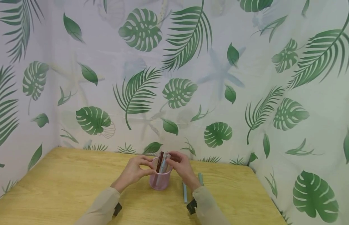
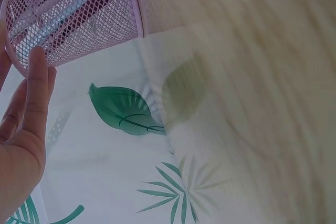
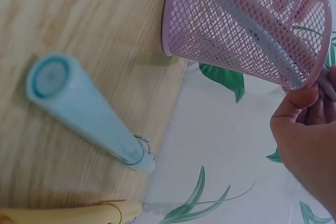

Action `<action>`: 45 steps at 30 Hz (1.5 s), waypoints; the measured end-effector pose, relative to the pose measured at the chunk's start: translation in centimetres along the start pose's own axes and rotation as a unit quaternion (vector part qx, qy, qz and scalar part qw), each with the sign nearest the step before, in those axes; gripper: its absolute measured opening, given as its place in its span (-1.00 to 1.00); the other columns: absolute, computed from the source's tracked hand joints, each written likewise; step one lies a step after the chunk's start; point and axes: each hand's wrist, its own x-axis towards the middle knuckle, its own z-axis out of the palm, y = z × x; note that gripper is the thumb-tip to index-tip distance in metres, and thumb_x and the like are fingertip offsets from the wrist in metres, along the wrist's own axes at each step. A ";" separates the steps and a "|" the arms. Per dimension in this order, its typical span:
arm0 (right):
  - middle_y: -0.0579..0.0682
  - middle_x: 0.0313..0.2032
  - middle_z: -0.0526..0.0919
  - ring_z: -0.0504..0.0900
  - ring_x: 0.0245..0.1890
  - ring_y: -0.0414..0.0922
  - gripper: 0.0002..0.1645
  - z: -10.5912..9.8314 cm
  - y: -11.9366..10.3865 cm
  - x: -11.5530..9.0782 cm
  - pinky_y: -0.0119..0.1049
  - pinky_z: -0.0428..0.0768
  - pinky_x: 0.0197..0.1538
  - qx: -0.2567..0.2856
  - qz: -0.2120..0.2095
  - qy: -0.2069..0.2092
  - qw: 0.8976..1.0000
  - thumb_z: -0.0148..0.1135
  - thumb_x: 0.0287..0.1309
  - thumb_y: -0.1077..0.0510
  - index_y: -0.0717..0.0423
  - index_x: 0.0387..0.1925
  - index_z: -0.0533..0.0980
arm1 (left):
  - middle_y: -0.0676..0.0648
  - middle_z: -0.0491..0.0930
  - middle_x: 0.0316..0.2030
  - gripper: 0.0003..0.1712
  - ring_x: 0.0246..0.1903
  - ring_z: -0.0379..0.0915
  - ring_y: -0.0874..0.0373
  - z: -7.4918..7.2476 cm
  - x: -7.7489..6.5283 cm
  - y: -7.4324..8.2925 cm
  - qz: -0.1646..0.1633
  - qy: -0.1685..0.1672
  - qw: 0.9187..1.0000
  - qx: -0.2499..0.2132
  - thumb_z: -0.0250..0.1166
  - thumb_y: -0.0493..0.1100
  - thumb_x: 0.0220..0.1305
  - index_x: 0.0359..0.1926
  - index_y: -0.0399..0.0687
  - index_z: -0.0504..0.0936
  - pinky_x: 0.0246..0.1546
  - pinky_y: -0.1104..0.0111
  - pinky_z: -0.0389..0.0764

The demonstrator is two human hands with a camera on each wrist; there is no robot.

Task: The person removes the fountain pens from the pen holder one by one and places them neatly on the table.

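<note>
Your left hand is at the left side of the pink mesh cup; its thumb and fingers are placed apart along the rim and hold the cup between them. Your right hand is at the right side of the rim, and there its thumb and fingers pinch the upper end of a pale pen. The cup stands upright on the wooden table, about in the middle, not far from the far edge. Inside it, a dark red pen and a blue-white pen lean with their upper ends above the rim.

To the right of the cup, a light blue pen lies on the table, near your right forearm. A green pen lies farther to the right, partly behind your wrist. The right wrist view shows also a yellow pen beside the light blue one. Behind the table hangs a white backdrop with green leaves.
</note>
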 end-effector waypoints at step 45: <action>0.19 0.00 0.63 0.71 -0.13 -0.20 -0.51 -4.7 -0.5 2.6 -0.25 0.71 -0.14 0.171 -0.115 0.096 0.974 0.20 0.24 0.41 0.31 0.22 0.44 | -0.11 0.69 -0.07 -0.85 -0.02 0.58 0.00 0.0 -0.2 0.3 -0.014 -0.004 1.000 -0.003 0.54 0.02 -0.03 -0.45 0.11 0.78 0.02 0.17 0.57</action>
